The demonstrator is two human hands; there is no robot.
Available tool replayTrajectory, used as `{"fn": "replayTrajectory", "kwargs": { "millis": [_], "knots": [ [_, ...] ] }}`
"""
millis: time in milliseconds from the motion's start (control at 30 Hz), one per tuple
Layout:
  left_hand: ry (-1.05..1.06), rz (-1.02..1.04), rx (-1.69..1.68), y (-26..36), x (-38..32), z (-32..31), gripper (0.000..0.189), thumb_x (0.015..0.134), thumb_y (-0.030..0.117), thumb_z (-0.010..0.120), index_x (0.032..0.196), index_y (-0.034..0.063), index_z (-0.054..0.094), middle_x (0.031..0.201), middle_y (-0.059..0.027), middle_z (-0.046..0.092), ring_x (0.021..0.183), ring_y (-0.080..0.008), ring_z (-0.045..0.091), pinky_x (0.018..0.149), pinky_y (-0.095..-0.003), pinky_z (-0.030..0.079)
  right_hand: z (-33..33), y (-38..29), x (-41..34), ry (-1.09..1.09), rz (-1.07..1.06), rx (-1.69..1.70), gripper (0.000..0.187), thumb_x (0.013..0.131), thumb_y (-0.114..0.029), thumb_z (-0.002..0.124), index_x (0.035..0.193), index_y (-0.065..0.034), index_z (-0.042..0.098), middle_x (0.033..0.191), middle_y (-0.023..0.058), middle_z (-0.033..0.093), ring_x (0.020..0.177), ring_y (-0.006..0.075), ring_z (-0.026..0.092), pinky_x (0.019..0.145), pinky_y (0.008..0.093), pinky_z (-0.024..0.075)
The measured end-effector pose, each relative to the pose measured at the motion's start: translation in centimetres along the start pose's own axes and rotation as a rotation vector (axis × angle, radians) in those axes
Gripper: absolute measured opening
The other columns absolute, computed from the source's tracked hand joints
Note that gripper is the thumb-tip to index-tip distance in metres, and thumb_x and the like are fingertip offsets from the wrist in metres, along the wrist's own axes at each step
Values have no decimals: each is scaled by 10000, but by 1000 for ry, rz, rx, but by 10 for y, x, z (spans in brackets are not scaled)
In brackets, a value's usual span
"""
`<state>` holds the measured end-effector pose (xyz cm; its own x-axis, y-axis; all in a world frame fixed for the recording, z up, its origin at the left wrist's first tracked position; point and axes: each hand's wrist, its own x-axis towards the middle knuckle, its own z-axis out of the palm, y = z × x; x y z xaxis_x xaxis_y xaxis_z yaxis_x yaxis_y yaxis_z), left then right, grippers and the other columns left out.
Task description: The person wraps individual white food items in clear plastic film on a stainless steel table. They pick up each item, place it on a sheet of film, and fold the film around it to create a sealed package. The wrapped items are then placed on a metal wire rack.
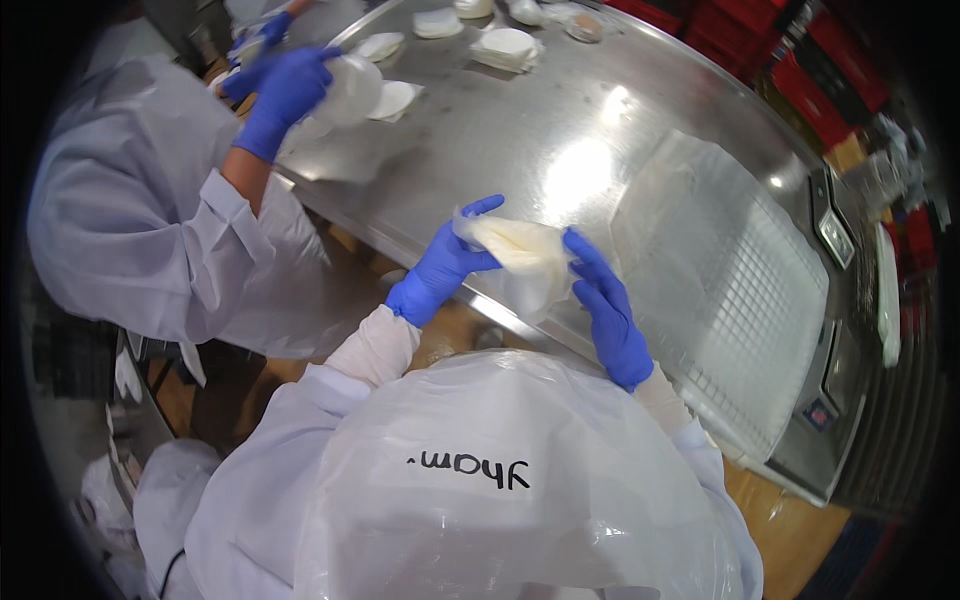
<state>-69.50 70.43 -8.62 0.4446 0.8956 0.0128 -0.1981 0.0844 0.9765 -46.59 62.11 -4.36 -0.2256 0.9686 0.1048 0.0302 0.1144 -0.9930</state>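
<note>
A thin, pale, dough-like sheet [525, 247] hangs folded between my hands, with translucent film at its edges. My left hand [442, 266], in a blue glove, grips its left side with the thumb in front. At the right side, the gloved fingers of my right hand [607, 307] hold the sheet's edge; their exact grip is partly hidden. Both hands are above the near rim of a stainless steel table [480, 150].
A white plastic crate [765, 300], partly covered by translucent film [667, 195], stands at the right. Stacks of white rounds [508, 49] lie at the far side. To the left, a co-worker's gloved hand [289, 94] is beside another round [394, 99]. Red crates [727, 34] stand beyond the table.
</note>
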Motion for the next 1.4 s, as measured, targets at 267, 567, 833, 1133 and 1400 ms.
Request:
{"fn": "replayTrajectory", "kwargs": {
  "millis": [267,567,833,1133,1400],
  "knots": [
    [25,-223,-241,30,-30,38,396,953,287,408,1321,184,516,945,-21,609,800,-119,565,668,-249,470,43,-9,20,-36,-145,-560,1043,662,-118,799,1455,-6,130,1404,208,383,1282,313,412,1028,362,356],
    [440,162,330,9,-87,29,831,728,221,750,1424,86,316,1329,-136,481,1252,-257,417,1065,-373,310,63,18,7,81,18,156,535,831,-118,609,1309,11,407,1232,133,523,1122,236,514,964,353,395],
    [3,714,704,2,-60,50,76,762,160,594,769,90,622,755,-22,614,688,-189,622,633,-334,506,20,114,8,-189,356,275,651,871,-274,501,1433,-115,213,1416,139,331,1287,314,331,1066,480,262],
    [25,229,1396,-76,3,34,116,655,144,605,723,124,697,683,-70,649,671,-272,640,619,-392,505,4,54,4,314,-120,401,514,964,-277,342,1418,-97,184,1439,115,306,1234,426,408,969,586,409],
    [91,62,1146,36,33,41,159,660,197,658,787,116,710,784,-111,683,731,-274,661,641,-380,516,6,11,12,482,-154,268,567,919,-171,460,1418,-84,205,1316,133,395,1147,361,510,906,517,475]
  ]
}}
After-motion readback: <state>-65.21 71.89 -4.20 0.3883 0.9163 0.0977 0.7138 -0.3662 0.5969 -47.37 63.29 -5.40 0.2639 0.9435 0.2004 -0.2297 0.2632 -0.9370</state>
